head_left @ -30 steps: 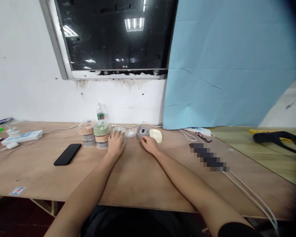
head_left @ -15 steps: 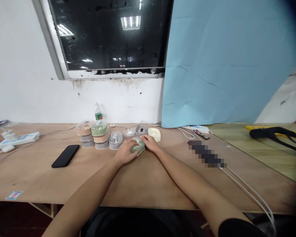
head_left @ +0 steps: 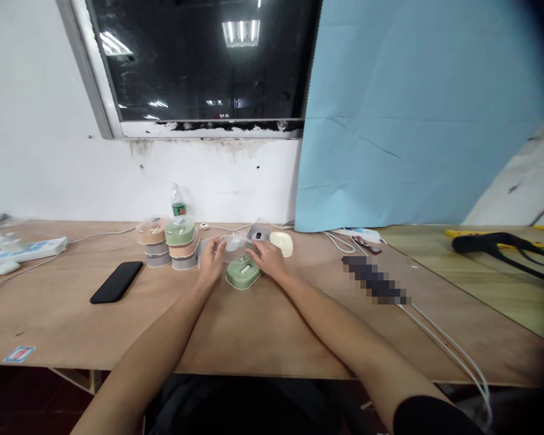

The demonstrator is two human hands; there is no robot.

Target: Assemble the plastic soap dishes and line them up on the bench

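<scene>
A clear plastic lid [head_left: 234, 246] spans the gap between my hands, held by its two sides. My left hand [head_left: 212, 261] is closed on the lid's left edge, and my right hand [head_left: 268, 258] grips its right edge. Just in front of the lid, a green oval box [head_left: 243, 275] rests on the table with a light slot in its top. Part of its right back side is hidden by my right fingers. Behind my right hand are a grey box [head_left: 258, 231] with a dark opening and a cream-coloured piece [head_left: 281, 243].
Left of my hands stand stacked boxes topped in peach [head_left: 152, 228] and green [head_left: 180, 232]. A bottle [head_left: 176, 200] is behind them. A black phone [head_left: 116, 282] lies further left, near a power strip [head_left: 29, 251]. White cables [head_left: 453, 347] run along the right.
My hands have come off the green box, which now shows its slotted top. They have moved apart and slightly back, with the clear lid between them. The view has shifted slightly.
</scene>
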